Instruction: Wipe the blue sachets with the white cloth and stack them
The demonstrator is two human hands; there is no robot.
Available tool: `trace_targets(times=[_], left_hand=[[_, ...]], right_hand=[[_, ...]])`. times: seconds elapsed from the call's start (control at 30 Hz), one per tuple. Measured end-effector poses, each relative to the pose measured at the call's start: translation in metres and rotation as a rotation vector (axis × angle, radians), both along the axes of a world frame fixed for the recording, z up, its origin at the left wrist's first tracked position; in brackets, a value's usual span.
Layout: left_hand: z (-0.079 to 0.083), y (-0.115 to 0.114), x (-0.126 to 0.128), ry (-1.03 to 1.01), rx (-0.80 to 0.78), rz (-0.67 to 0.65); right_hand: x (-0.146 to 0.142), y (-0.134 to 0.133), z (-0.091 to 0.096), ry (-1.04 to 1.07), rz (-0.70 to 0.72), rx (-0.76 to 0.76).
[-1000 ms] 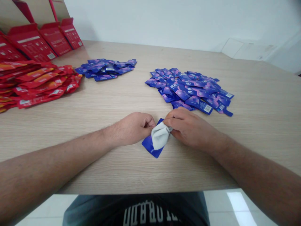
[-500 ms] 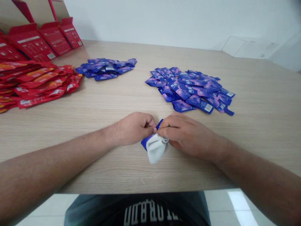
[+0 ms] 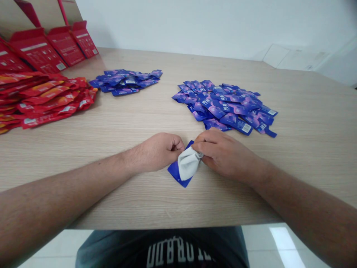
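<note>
My left hand (image 3: 157,152) is closed on the upper left edge of a torn-open blue sachet (image 3: 175,172), which lies tilted on the wooden table (image 3: 295,156). A crumpled white cloth (image 3: 189,163) sticks out across the sachet's front. My right hand (image 3: 223,154) pinches the cloth's upper end between thumb and fingers, close to my left hand. The hands nearly meet above the sachet, and my fingers hide its top part.
A loose heap of blue sachets (image 3: 223,106) lies just beyond my hands, with a smaller blue heap (image 3: 125,82) further left. Stacked red sachets (image 3: 47,98) and open red cartons (image 3: 37,50) stand at the far left. The table's near edge runs below my forearms.
The white cloth has swung from hanging low over the sachet back up across its front. My right hand has shifted slightly up and right, and the sachet shows more fully.
</note>
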State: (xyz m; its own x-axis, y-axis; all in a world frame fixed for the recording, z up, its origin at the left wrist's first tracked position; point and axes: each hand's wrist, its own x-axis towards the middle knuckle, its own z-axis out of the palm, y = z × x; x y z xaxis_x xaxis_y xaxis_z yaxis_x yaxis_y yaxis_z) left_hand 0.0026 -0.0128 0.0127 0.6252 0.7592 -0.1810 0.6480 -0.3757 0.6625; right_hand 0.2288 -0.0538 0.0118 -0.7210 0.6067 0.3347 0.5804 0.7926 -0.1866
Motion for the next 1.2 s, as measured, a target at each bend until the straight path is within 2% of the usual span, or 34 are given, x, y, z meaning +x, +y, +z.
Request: trace_targets(times=[0.13,0.3,0.47,0.67,0.83,1.0,1.2], left_hand=[[0.000,0.000,0.000,-0.007,0.005,-0.012],[-0.002,0.000,-0.001,-0.006,0.026,0.006],[-0.002,0.001,-0.001,-0.018,-0.015,-0.010],[-0.002,0.000,-0.001,-0.011,-0.008,0.013],[-0.002,0.001,-0.002,-0.013,-0.038,-0.011],[0.000,0.000,-0.001,-0.020,-0.045,0.020],[0.003,0.000,-0.001,-0.008,-0.057,-0.015]], right_hand=[[-0.001,-0.002,0.000,-0.034,0.078,-0.014],[-0.001,0.000,0.000,-0.007,-0.010,-0.004],[-0.007,-0.007,0.002,-0.039,0.089,-0.001],[-0.009,-0.008,0.001,-0.013,-0.011,0.000],[-0.018,-0.016,0.005,-0.070,0.083,0.009],[-0.018,-0.016,0.006,-0.053,-0.027,0.021],[-0.018,-0.017,0.006,-0.083,0.082,-0.021]])
